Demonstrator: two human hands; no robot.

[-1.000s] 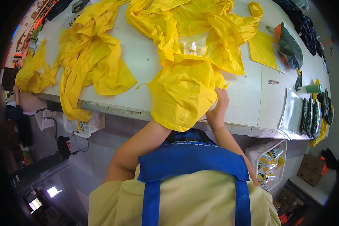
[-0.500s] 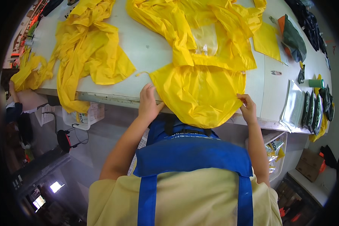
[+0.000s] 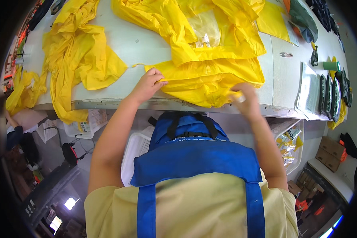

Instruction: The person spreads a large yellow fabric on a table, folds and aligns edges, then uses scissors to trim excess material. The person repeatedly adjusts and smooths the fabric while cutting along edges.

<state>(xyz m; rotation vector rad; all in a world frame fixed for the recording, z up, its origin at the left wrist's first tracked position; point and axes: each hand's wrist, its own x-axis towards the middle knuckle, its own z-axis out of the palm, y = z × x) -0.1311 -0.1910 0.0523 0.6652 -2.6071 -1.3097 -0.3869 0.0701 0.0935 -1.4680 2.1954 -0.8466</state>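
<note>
A yellow raincoat (image 3: 218, 69) of thin, creased fabric lies on the white table in front of me, its rounded hood-like end folded back along the near edge. My left hand (image 3: 150, 82) pinches the left corner of that end between thumb and fingers. At the other side my right hand (image 3: 246, 101), smeared by motion, grips a bit of the fabric near the table's front edge. A whitish mesh patch (image 3: 204, 29) shows inside the coat, farther up. Just beyond my left hand, a short yellow cord end (image 3: 138, 65) sticks out.
Another crumpled yellow garment (image 3: 83, 59) lies to the left, hanging over the edge. On the right are small metal snips (image 3: 286, 54), a green roll (image 3: 331, 66), clear plastic sheets (image 3: 308, 89) and dark packets (image 3: 329, 95). White baskets (image 3: 137, 148) sit below the table; a person's arm (image 3: 12, 121) shows far left.
Both hands have moved away from me, up onto the table. The raincoat's rounded end, which hung over the edge, is now folded back. My left hand has taken hold of its corner.
</note>
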